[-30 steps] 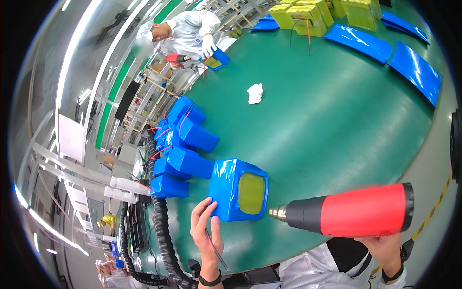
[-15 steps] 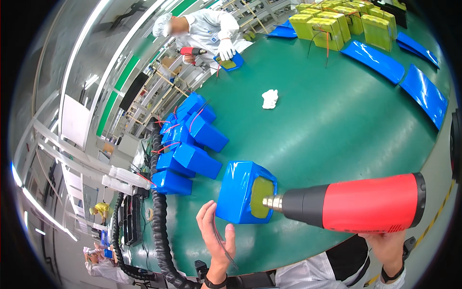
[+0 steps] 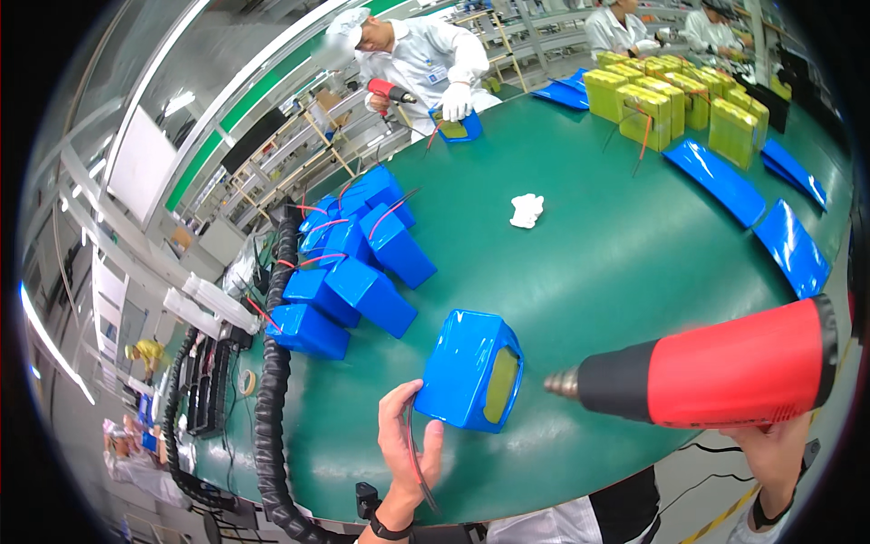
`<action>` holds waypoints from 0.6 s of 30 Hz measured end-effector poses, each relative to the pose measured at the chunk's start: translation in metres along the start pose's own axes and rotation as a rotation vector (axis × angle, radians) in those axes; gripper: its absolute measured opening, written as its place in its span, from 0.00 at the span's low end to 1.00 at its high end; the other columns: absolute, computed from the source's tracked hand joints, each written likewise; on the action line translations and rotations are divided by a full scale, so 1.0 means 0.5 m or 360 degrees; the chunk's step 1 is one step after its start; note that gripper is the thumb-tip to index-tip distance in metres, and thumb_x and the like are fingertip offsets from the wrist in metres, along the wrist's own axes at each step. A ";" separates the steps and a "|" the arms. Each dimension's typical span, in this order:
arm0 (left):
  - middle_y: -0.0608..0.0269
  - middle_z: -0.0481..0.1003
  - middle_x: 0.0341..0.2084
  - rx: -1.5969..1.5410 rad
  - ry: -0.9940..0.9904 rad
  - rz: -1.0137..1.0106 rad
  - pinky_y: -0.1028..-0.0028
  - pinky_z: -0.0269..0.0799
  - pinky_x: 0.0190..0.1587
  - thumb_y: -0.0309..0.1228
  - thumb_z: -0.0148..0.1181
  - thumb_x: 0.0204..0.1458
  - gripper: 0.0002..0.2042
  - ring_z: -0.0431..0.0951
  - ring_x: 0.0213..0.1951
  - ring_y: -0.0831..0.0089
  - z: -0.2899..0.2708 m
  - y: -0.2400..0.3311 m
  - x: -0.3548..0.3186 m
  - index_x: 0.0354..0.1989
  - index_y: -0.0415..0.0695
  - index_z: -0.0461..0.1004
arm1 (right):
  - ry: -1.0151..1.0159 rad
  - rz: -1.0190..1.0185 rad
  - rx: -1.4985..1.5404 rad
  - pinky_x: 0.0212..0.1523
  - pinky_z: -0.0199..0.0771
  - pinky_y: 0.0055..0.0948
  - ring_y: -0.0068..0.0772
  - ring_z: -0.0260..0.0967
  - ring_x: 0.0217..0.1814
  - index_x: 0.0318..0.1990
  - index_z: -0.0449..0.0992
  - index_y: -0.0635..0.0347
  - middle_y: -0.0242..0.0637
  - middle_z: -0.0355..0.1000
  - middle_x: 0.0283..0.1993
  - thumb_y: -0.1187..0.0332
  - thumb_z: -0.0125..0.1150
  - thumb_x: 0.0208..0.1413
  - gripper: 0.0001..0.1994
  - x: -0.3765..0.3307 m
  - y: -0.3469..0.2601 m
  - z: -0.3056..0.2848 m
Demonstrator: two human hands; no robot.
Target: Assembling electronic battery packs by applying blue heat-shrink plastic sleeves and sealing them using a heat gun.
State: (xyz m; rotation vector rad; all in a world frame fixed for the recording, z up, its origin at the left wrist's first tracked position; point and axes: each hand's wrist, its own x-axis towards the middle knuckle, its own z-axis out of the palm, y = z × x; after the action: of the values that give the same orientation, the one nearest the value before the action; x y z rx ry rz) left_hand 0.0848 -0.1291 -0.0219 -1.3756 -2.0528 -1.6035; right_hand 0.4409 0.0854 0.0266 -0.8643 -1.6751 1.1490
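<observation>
Right hand grips red heat gun; marking along underside unreadable. Left hand at blue pack, fingers part-curled, can't tell if gripping.

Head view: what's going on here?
The person's right hand grips a red-and-black heat gun, its nozzle facing the yellow-green end of a blue-wrapped block but apart from it. The left hand is at the block's near side, thin wires running along it. Across the table, a co-worker holds another heat gun. More blue-wrapped blocks sit left; yellow-green blocks stand far right.
</observation>
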 end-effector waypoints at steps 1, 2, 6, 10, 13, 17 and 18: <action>0.49 0.72 0.52 -0.0102 0.0031 -0.0029 0.61 0.68 0.63 0.24 0.55 0.60 0.19 0.74 0.55 0.58 -0.002 -0.008 -0.001 0.59 0.31 0.69 | 0.0036 -0.0053 -0.0015 0.45 0.78 0.31 0.31 0.76 0.44 0.55 0.72 0.68 0.38 0.78 0.45 0.72 0.78 0.52 0.25 0.020 -0.021 0.000; 0.49 0.72 0.52 -0.0115 0.0073 -0.0046 0.61 0.68 0.63 0.24 0.55 0.60 0.19 0.74 0.55 0.58 -0.005 -0.017 0.004 0.59 0.31 0.69 | 0.0081 -0.0120 -0.0022 0.44 0.77 0.30 0.30 0.76 0.42 0.53 0.73 0.68 0.37 0.78 0.43 0.72 0.78 0.52 0.24 0.043 -0.046 0.001; 0.53 0.75 0.45 -0.0160 0.0242 -0.0125 0.67 0.70 0.56 0.26 0.47 0.64 0.14 0.75 0.49 0.65 -0.030 -0.047 0.039 0.54 0.32 0.72 | 0.0157 -0.0370 0.0003 0.40 0.76 0.28 0.29 0.75 0.38 0.49 0.77 0.68 0.35 0.80 0.38 0.71 0.79 0.52 0.20 0.143 -0.183 0.013; 0.59 0.76 0.40 -0.0359 0.0405 -0.0291 0.72 0.68 0.48 0.29 0.44 0.67 0.15 0.73 0.43 0.74 -0.052 -0.088 0.078 0.50 0.34 0.75 | -0.0585 -0.0333 -0.0557 0.36 0.73 0.23 0.23 0.72 0.34 0.46 0.78 0.69 0.31 0.78 0.36 0.72 0.79 0.52 0.17 0.232 -0.316 0.054; 0.61 0.77 0.39 -0.0645 0.0413 -0.0484 0.74 0.66 0.45 0.33 0.45 0.68 0.16 0.72 0.41 0.77 -0.055 -0.126 0.088 0.49 0.35 0.77 | -0.0779 -0.0188 -0.0906 0.37 0.74 0.24 0.24 0.73 0.34 0.45 0.79 0.67 0.35 0.79 0.35 0.71 0.78 0.52 0.16 0.258 -0.423 0.141; 0.60 0.76 0.44 -0.1042 0.0085 -0.0596 0.74 0.67 0.49 0.41 0.47 0.68 0.21 0.72 0.44 0.76 -0.058 -0.146 0.077 0.54 0.36 0.75 | -0.1140 -0.0915 -0.0930 0.39 0.77 0.28 0.30 0.77 0.35 0.46 0.82 0.63 0.40 0.82 0.36 0.69 0.77 0.54 0.14 0.276 -0.455 0.227; 0.59 0.74 0.49 -0.1066 -0.0126 -0.0524 0.73 0.67 0.52 0.47 0.49 0.67 0.25 0.72 0.47 0.75 -0.061 -0.145 0.075 0.58 0.37 0.72 | -0.1013 -0.0777 -0.0927 0.49 0.76 0.32 0.32 0.76 0.46 0.55 0.73 0.65 0.41 0.78 0.46 0.69 0.78 0.51 0.25 0.265 -0.454 0.231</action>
State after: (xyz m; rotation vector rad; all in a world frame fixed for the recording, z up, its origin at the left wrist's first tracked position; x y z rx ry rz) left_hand -0.0014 -0.1332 -0.0339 -1.3267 -1.9388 -2.5854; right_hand 0.2740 0.0940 0.2601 -0.3710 -2.6420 0.6174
